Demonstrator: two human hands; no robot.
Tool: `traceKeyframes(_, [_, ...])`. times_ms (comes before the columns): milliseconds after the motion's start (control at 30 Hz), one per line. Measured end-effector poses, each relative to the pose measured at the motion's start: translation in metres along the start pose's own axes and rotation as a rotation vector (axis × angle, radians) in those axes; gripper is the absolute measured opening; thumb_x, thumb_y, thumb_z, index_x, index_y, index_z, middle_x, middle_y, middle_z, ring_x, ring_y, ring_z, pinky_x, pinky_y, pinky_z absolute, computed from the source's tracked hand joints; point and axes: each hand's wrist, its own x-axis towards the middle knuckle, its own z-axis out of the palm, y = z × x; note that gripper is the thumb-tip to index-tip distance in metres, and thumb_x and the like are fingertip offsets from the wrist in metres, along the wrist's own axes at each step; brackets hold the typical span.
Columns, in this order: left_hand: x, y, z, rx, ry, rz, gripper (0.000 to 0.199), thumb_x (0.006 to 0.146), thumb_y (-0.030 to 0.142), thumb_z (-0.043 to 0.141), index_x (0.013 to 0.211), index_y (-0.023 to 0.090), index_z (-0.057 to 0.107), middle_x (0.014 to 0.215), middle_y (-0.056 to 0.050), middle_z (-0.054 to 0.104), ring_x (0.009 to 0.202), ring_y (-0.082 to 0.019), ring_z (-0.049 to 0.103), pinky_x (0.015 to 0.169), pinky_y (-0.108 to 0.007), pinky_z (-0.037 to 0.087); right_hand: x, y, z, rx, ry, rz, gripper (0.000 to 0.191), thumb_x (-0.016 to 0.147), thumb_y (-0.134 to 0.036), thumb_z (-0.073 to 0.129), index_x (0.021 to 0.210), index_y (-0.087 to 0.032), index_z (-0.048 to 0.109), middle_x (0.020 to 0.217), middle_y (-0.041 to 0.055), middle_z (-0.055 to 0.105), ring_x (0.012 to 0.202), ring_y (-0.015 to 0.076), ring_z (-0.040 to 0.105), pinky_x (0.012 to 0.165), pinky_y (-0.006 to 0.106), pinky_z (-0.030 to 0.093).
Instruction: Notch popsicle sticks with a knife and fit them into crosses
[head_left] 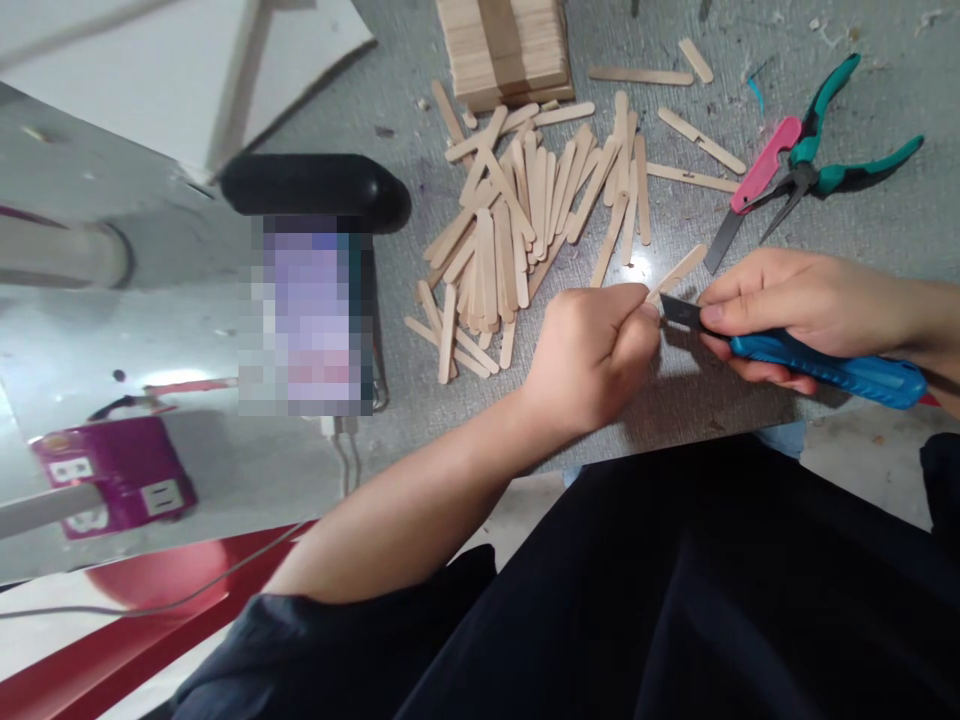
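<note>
My left hand (592,350) is closed around one wooden popsicle stick (684,268), whose free end sticks out past the thumb toward the upper right. In my right hand (780,310) is a blue utility knife (825,368) with its dark blade (679,312) extended. The blade's tip is beside the stick, close to my left thumb; whether it touches the wood I cannot tell. A heap of loose popsicle sticks (517,220) lies beyond my left hand. Two notched sticks (701,140) rest farther to the right.
A pink-handled cutter (769,160) with a bare blade lies against teal-handled pliers (817,150) beyond my right hand. A bundled stack of sticks (506,50) stands at the back. Left are a blurred phone (315,320), a black cylinder (315,190) and a purple power outlet (112,475).
</note>
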Motion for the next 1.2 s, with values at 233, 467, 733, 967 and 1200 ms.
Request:
traceKeyframes(233, [0.004,0.002,0.001,-0.039,-0.029,-0.079,0.04,0.098,0.022,0.052,0.066,0.029,0.03,0.056,0.006,0.031,0.052,-0.012,0.031,0.054,-0.034,0.025,0.003,0.001,-0.002,-0.102,0.037,-0.077,0.046,0.111,-0.053,0.081,0.081,-0.021,0.069,0.059,-0.0018,0.061,0.042,0.0112,0.052,0.04,0.025,0.043])
traceKeyframes(467, [0.004,0.006,0.001,-0.241,-0.032,-0.182,0.04,0.099,0.022,0.053,0.064,0.029,0.034,0.057,0.005,0.033,0.054,-0.013,0.034,0.051,-0.032,0.029,0.002,0.007,0.012,-0.23,0.176,-0.218,0.046,0.117,-0.043,0.074,0.077,-0.022,0.064,0.06,-0.0033,0.059,0.048,0.0101,0.053,0.047,0.025,0.042])
traceKeyframes(733, [0.003,0.007,0.003,-0.333,-0.019,-0.215,0.042,0.099,0.022,0.054,0.063,0.028,0.035,0.056,0.004,0.035,0.054,-0.011,0.031,0.049,-0.031,0.027,-0.004,0.004,0.015,-0.236,0.238,-0.251,0.044,0.121,-0.038,0.065,0.079,-0.023,0.062,0.061,-0.0017,0.06,0.049,0.0122,0.052,0.048,0.026,0.044])
traceKeyframes(967, [0.001,0.005,0.0,-0.246,-0.013,-0.179,0.041,0.1,0.023,0.055,0.065,0.028,0.034,0.058,0.004,0.034,0.055,-0.012,0.031,0.051,-0.032,0.026,-0.002,0.003,0.013,-0.045,0.063,-0.114,0.041,0.117,-0.043,0.072,0.082,-0.022,0.063,0.058,-0.0036,0.056,0.046,0.0107,0.048,0.041,0.024,0.04])
traceKeyframes(1200, [0.004,0.005,0.001,-0.316,-0.042,-0.164,0.039,0.099,0.025,0.056,0.065,0.028,0.036,0.058,0.005,0.034,0.054,-0.011,0.029,0.051,-0.032,0.026,0.003,0.002,0.003,-0.07,-0.009,-0.13,0.046,0.11,-0.052,0.082,0.079,-0.022,0.066,0.058,-0.0032,0.059,0.043,0.0106,0.05,0.039,0.024,0.041])
